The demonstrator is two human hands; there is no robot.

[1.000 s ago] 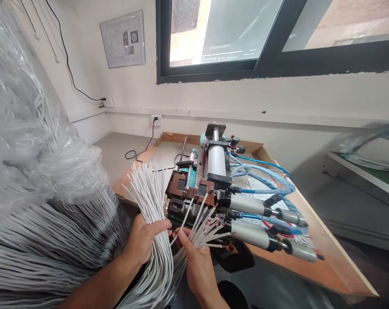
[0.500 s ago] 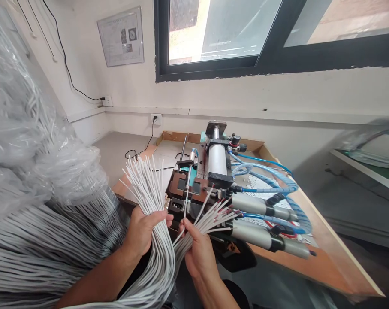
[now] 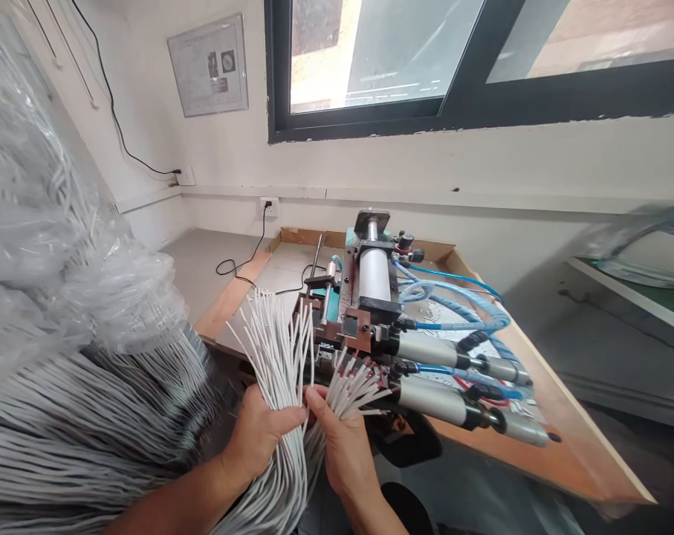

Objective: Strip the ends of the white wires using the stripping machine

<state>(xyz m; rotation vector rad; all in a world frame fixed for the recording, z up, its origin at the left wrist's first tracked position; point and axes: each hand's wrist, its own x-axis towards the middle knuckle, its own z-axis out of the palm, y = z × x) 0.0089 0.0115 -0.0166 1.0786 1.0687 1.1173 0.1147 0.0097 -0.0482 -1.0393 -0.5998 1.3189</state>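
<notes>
A thick bundle of white cables [image 3: 284,357] stands upright in my left hand [image 3: 258,431], which is closed around it. My right hand [image 3: 342,442] is closed around a smaller bunch of white cables [image 3: 351,390], whose tips point up and right and show reddish ends. Its thumb and finger also meet at the edge of the left bundle, pinching a cable there. Both hands are close together in front of the pneumatic machine [image 3: 375,275], whose brown-faced clamp [image 3: 356,331] sits just behind the cable tips.
At left hangs a large mass of grey-white cables [image 3: 80,438] under clear plastic wrapping [image 3: 80,260]. Blue air hoses [image 3: 481,323] and silver cylinders [image 3: 437,401] extend right over the wooden-edged bench [image 3: 582,453]. A shelf [image 3: 620,297] juts out at far right.
The right hand has moved from the machine's jaws toward the left bundle, bringing the smaller bunch left. The left bundle has shifted right and down. The machine's clamp parts have changed position.
</notes>
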